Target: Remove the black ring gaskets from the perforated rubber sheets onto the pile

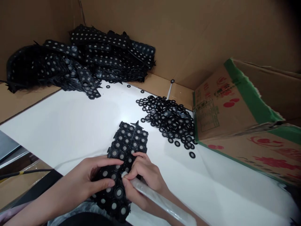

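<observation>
A black rubber sheet (124,141) of moulded rings, with pale round centres, lies at the table's near edge. Its lower end hangs over my lap. My left hand (94,175) grips its left side, thumb and index finger on top; the other fingers are hidden. In my right hand (145,175) is a white pen-shaped tool (162,199), wrapped in something clear and shiny. The tool's tip meets the middle of the sheet, between the two hands. My right fingers also rest on the sheet's right side.
Loose black rings (169,119) are heaped on the white tabletop (77,119). Stacked black sheets (113,56) stand at the back left. An open cardboard box (216,103) with green tape is on the right. Cardboard walls (188,37) rise behind. A thin white stick (169,91) leans behind the heap.
</observation>
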Demonstrator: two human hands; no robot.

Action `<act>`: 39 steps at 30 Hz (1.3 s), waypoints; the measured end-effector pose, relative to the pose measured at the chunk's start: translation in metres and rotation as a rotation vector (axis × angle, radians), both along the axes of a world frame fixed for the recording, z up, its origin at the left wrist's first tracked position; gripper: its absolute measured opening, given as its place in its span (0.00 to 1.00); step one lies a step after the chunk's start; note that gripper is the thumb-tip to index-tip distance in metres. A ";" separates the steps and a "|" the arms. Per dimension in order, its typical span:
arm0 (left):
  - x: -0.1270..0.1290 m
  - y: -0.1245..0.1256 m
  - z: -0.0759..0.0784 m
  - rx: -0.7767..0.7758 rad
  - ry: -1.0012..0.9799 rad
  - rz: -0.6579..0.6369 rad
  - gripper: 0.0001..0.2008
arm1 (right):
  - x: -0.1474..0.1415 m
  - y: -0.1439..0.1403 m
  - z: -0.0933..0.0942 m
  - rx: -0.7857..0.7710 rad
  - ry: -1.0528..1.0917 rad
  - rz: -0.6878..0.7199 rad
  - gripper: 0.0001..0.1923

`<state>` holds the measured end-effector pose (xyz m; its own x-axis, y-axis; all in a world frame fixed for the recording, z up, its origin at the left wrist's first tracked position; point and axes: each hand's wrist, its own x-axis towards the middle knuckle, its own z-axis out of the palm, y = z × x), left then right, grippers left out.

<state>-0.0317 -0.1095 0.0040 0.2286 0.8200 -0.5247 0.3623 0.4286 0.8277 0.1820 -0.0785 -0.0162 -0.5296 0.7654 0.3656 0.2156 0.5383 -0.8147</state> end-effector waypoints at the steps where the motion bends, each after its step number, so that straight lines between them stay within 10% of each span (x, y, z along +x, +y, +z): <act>1: 0.000 0.000 0.000 -0.002 -0.011 0.003 0.21 | -0.002 0.000 -0.001 0.016 -0.005 -0.005 0.09; 9: 0.007 -0.005 0.001 0.047 0.005 -0.018 0.18 | -0.027 -0.007 -0.039 0.284 0.111 -0.237 0.08; 18: 0.002 0.010 0.004 0.077 0.089 0.028 0.23 | 0.001 0.000 0.001 -0.033 0.206 -0.128 0.09; 39: 0.000 -0.004 -0.009 0.006 -0.021 0.063 0.18 | -0.003 -0.007 -0.008 -0.131 0.085 0.000 0.09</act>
<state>-0.0313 -0.1138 -0.0049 0.1872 0.8364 -0.5152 0.3170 0.4450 0.8375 0.1794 -0.0857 -0.0245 -0.5013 0.8094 0.3060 0.1423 0.4260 -0.8935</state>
